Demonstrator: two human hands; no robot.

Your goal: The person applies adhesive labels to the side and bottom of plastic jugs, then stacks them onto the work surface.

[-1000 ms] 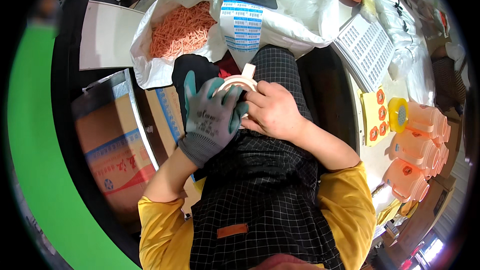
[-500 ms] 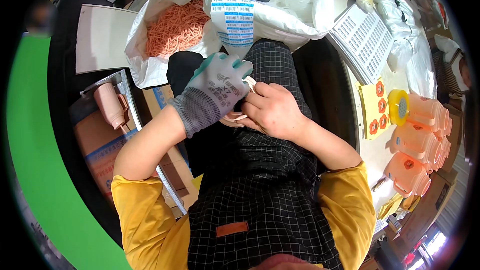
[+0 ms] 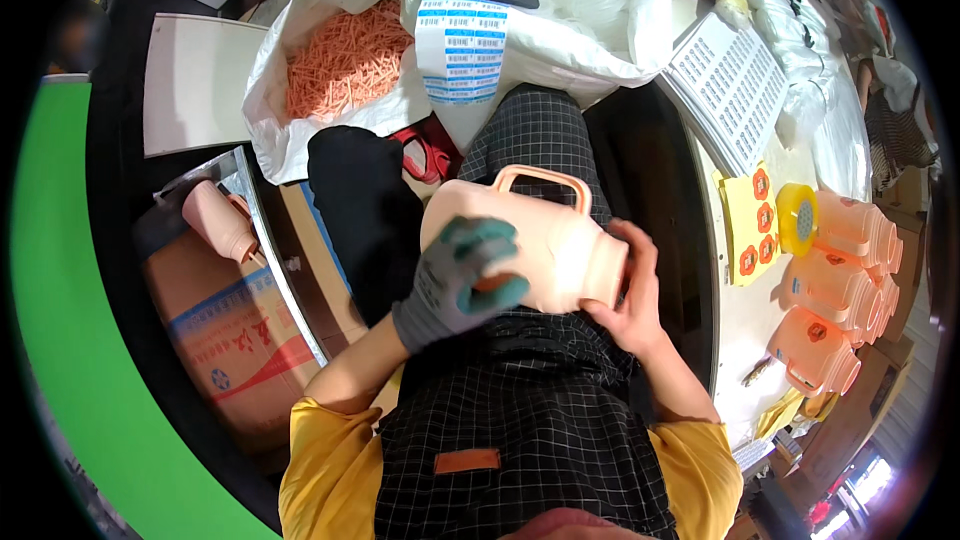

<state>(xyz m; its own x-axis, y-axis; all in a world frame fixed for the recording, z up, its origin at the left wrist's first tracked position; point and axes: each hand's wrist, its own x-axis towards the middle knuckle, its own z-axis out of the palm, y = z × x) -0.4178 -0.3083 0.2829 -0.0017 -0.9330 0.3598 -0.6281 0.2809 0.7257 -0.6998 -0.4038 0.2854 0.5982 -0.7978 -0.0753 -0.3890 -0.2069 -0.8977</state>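
Sideways lies the peach jug (image 3: 555,235), clasped by the right grip (image 3: 640,302), left grip (image 3: 452,285) spread over it.

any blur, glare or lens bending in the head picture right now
Head view: the gloved left hand looks slightly blurred; head view, lower right: a bright light flares white; head view, left: the green strip curves along the fisheye rim.
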